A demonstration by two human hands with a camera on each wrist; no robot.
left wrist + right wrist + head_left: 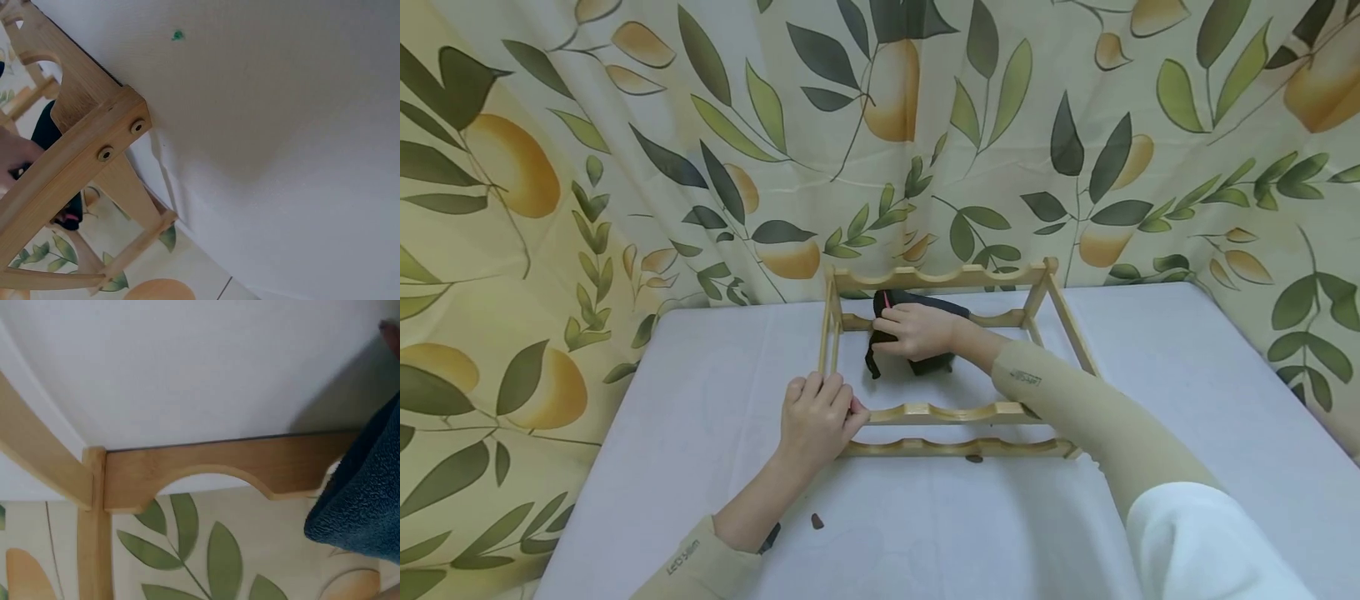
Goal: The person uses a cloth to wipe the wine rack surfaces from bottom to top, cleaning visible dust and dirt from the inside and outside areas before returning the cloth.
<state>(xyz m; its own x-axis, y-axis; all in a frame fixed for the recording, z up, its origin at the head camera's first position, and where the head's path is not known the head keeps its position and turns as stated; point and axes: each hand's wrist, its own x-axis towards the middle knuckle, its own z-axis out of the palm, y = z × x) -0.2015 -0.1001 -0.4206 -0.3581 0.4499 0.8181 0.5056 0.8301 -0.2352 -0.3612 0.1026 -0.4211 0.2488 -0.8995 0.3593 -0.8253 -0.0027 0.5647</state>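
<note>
A light wooden rack (931, 415) with scalloped rails stands on the white-covered table. My left hand (820, 417) grips its near left corner, fingers curled over the wood. Reaching inside the frame, my right hand (917, 332) holds a dark, fuzzy blue cloth (362, 500) near the far rail. In the head view the cloth looks almost black, with a strap-like end hanging on the left and a small red-pink bit by the fingers. The left wrist view shows the rack's bolted end (122, 140), with part of the right hand behind it.
The white tabletop (715, 400) spreads around the rack. Small brown pieces lie on it, one piece (817, 522) near my left forearm and another piece (974, 458) by the front rail. A curtain (700, 167) printed with leaves and fruit hangs right behind the table.
</note>
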